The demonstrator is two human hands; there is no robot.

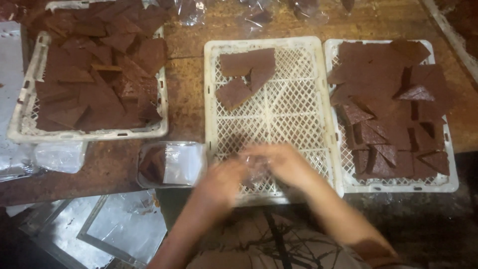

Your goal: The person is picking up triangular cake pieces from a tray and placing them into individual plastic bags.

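Item: clear plastic bag point(256, 167) with a dark brown piece inside, held between both hands over the near edge of the middle white crate point(318, 99). Left hand point(221, 182) and right hand point(284, 164) both blurred, fingers curled about the bag; how tight, cannot tell. Just left: a filled packet point(169, 163). Flanking crates hold brown slabs point(388, 99).

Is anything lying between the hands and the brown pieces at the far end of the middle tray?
Nothing visible does. The left hand and right hand meet over the near end of the middle tray; between them and the brown pieces lies only bare white mesh.
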